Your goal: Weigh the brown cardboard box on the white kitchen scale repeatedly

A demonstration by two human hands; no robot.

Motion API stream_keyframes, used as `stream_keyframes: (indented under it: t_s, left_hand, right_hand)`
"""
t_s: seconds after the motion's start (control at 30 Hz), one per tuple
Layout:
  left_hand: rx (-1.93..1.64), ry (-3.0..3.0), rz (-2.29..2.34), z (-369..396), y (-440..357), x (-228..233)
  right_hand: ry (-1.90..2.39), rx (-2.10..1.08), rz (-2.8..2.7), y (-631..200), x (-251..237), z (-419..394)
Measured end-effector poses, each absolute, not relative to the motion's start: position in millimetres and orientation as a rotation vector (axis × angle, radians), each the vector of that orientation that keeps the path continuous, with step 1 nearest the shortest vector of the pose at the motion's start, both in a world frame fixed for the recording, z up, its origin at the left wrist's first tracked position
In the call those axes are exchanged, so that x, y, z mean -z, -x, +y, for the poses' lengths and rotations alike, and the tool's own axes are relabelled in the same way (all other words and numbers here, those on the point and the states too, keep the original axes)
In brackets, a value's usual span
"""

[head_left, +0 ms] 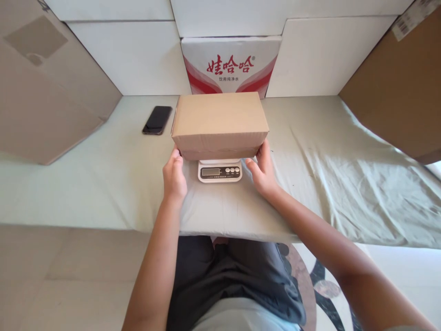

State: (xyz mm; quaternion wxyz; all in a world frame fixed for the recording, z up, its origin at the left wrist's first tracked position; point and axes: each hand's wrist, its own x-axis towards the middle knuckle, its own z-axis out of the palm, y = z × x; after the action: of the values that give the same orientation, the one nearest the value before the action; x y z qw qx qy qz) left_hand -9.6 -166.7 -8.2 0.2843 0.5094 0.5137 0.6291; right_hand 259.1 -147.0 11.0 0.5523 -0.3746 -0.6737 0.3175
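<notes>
A closed brown cardboard box (220, 112) sits on or just above a white digital kitchen scale (219, 172); I cannot tell whether its full weight rests there. My left hand (174, 177) grips the box at its lower left corner, with the fingertips partly hidden behind it. At the lower right corner my right hand (262, 170) holds the other side, thumb near the bottom edge. The scale's display and buttons show in front of the box, while its platform is mostly covered. No reading can be made out on the display.
A dark smartphone (157, 120) lies left of the box on the green cloth (310, 174). Behind stand a white and red printed carton (229, 64) and plain white boxes (310, 57). Large brown cartons flank the surface at left (51, 92) and right (403, 92).
</notes>
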Motion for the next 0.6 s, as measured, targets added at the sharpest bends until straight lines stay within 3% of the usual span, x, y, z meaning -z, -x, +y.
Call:
stream_keyframes:
  t_s: [0.4,0.6]
  left_hand:
    - [-1.667,-1.359,1.375,-167.7,7.5,7.7]
    - [-1.947,-1.197,1.453,-164.8,18.8,7.1]
  right_hand:
    - [0.906,-0.761,-1.584,-259.1,-8.7,-147.6]
    - [0.911,-0.793,-1.383,-270.7,2.7,-136.9]
